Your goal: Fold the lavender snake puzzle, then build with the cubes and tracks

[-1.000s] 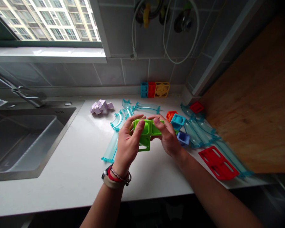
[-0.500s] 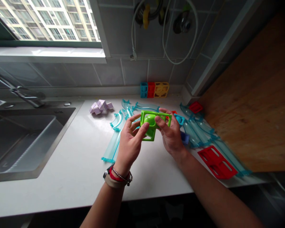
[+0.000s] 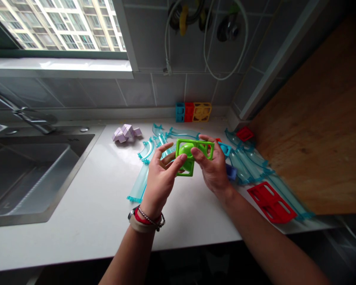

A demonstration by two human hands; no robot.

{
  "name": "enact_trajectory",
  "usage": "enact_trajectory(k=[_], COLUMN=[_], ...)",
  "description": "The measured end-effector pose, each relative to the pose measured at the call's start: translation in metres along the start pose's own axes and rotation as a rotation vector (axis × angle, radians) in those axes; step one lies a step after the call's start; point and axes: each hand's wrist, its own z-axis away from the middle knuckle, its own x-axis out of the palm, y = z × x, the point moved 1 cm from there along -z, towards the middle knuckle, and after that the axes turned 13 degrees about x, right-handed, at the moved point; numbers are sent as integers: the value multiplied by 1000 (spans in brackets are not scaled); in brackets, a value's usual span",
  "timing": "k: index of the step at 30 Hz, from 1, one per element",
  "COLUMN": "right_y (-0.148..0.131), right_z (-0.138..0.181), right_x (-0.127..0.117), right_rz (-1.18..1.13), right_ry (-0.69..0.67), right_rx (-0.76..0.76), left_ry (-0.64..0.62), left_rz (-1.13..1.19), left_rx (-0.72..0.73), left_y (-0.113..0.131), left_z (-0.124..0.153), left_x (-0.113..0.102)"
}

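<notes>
A bright green L-shaped plastic block [image 3: 186, 149] with open square cells is held up over the counter between both my hands. My left hand [image 3: 163, 170] grips its lower left part, thumb pressed on the front face and the index finger lifted off. At the block's right arm, my right hand [image 3: 212, 166] is closed, its thumb on the front and fingers behind. Beyond the hands lie translucent teal track pieces [image 3: 139, 184]. Close by my right hand are a light blue block [image 3: 224, 149] and a dark blue block [image 3: 231, 172], both partly hidden.
Teal tracks and a flat red frame [image 3: 272, 202] lie right, beside a wooden panel [image 3: 317, 138]. Blue, red and yellow blocks [image 3: 192, 112] stand against the tiled wall. Left are a pale purple faceted object [image 3: 126, 133] and a sink [image 3: 55, 213] with a faucet [image 3: 37, 122].
My left hand has shifted slightly left, its index finger now lifted away from the block. My right thumb has slid a little left along the green block, which stays nearly in place.
</notes>
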Motion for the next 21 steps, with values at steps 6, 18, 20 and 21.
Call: enact_trajectory(k=[6,18,20,21], right_y=[-5,-6,-6,-6], right_z=[-1,1,2,2], right_x=[-1,0,0,0], right_rz=[-41,-9,0,7], right_ry=[-17,25,23,26], right_rx=[40,0,-8,-11], left_ry=[-10,-13,-5,0], left_rz=[39,17,19,19], left_rx=[0,37,44,46], left_y=[0,-3,-4,-4], left_z=[1,2,3,3], left_x=[1,1,2,2])
